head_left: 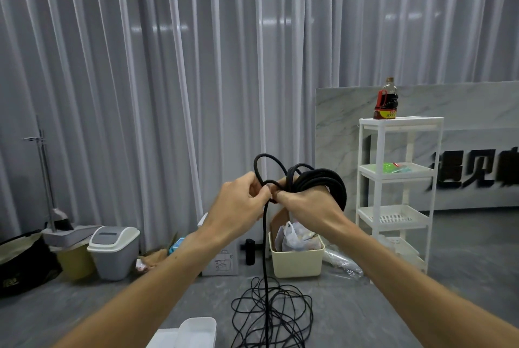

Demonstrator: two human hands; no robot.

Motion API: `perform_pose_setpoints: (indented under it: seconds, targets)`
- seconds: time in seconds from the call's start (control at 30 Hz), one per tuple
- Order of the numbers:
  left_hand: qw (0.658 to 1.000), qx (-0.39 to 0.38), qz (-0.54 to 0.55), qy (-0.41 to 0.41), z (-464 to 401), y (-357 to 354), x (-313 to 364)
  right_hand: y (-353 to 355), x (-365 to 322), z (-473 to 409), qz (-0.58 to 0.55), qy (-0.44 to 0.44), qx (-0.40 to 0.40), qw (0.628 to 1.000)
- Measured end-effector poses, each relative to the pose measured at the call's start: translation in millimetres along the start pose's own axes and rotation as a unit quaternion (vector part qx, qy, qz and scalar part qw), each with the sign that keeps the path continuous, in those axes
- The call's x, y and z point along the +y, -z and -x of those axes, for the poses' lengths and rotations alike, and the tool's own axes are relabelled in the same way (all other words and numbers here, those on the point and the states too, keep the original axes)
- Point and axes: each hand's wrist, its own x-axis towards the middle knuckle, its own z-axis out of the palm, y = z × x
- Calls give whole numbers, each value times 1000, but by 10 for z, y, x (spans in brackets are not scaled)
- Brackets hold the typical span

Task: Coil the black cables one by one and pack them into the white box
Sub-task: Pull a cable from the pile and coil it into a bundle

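Across the grey, smooth floor (84,308) runs a wall of pale pleated curtains (140,81), with a marble-patterned panel (463,106) at the right behind a white plastic shelf rack (393,193) that carries a dark sauce bottle (385,100) on top. Both arms reach forward at chest height. The right hand (306,204) grips a thick round coil of black cable (320,179), fingers curled through its loops. Just beside it, touching, the left hand (238,199) pinches the cable's free run, which arches in a loop above the fingers and drops straight down to a loose tangle of thin black cable (272,316) on the floor. At the bottom edge, near the tangle, lies the white box (196,331), smooth and rounded.
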Motion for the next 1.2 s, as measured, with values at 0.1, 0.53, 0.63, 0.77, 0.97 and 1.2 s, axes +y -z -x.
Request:
perform_pose_setpoints:
  seconds: [0.1,0.53,0.63,0.77,0.97,1.2]
  targets:
    - [1000,-2,-17,-8,0,19,-10,23,-3,12,-17,-25,25,999]
    - [957,-139,234,103,-77,283,32,142,-34,-46,-220,-157,-62,961]
    - [955,-131,241,113,-70,266,4,97,26,-70,-212,-158,-50,963]
    - [964,-16,236,119,-144,254,-76,75,150,-57,-150,-148,22,977]
    - [859,-10,466,212,-230,360,-170,114,203,-39,-208,-147,38,966]
    - [913,-29,359,194,-202,542,-383,216,207,-22,-237,-149,61,958]
